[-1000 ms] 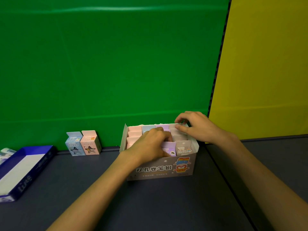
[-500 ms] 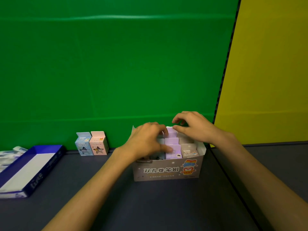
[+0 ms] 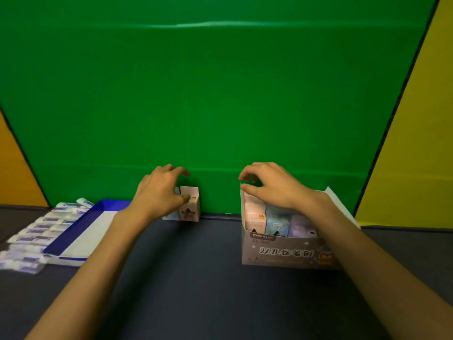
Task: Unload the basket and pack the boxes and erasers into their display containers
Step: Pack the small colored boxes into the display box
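Pink box under left hand (arched)

Left hand at pink box

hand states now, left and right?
Left hand: open, fingers spread at the pink box, not gripping.
Right hand: open, above the display box, holding nothing.

Staged recording set rather than a shop or home: plain green backdrop stretched behind a dark grey tabletop, flanked by yellow panels. Retail stationery laid out as props: printed display carton, blue tray, wrapped erasers.
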`<state>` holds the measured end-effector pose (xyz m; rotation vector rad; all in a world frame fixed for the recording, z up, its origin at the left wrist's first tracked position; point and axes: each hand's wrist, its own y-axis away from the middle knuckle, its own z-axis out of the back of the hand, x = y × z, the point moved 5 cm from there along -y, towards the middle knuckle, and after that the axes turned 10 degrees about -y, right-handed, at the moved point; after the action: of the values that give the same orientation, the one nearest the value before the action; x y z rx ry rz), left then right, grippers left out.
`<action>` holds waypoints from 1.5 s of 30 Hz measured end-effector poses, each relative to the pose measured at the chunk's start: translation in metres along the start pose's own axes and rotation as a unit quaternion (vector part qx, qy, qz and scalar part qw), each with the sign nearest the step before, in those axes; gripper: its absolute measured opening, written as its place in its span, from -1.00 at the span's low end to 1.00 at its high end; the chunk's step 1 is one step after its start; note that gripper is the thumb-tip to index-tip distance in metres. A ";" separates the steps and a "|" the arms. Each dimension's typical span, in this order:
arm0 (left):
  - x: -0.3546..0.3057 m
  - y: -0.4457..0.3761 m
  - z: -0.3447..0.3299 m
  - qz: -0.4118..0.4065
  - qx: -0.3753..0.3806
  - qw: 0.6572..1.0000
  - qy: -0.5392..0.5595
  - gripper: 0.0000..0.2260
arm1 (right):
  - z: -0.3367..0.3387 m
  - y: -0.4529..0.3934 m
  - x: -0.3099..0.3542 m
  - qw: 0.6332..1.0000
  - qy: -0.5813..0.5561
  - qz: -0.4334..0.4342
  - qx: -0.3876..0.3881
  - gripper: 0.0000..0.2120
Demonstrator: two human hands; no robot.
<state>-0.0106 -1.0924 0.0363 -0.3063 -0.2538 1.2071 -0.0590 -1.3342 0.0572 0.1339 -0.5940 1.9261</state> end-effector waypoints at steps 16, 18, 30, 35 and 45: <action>0.050 0.002 -0.048 -0.024 0.056 0.995 -0.072 -0.29 | -0.082 -0.075 0.069 0.989 0.114 -0.001 0.095 -0.60; 0.051 0.002 -0.048 -0.032 0.037 0.996 -0.071 -0.38 | -0.087 -0.079 0.070 0.987 0.127 -0.006 0.097 -0.58; 0.083 0.027 -0.022 0.028 0.008 0.995 0.095 -0.65 | -0.118 -0.091 0.072 0.980 0.172 -0.025 0.100 -0.51; 0.087 0.037 -0.007 0.045 -0.057 0.988 0.139 -0.67 | -0.132 -0.095 0.076 0.983 0.153 -0.018 0.103 -0.57; 0.066 0.042 0.029 0.038 -0.149 0.936 0.316 -0.72 | -0.049 -0.072 0.081 0.998 -0.058 -0.001 0.011 -0.59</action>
<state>-0.0354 -1.0142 0.0502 -0.9547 0.1418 1.0841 -0.0215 -1.2220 0.0676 0.2620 -0.6503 1.9318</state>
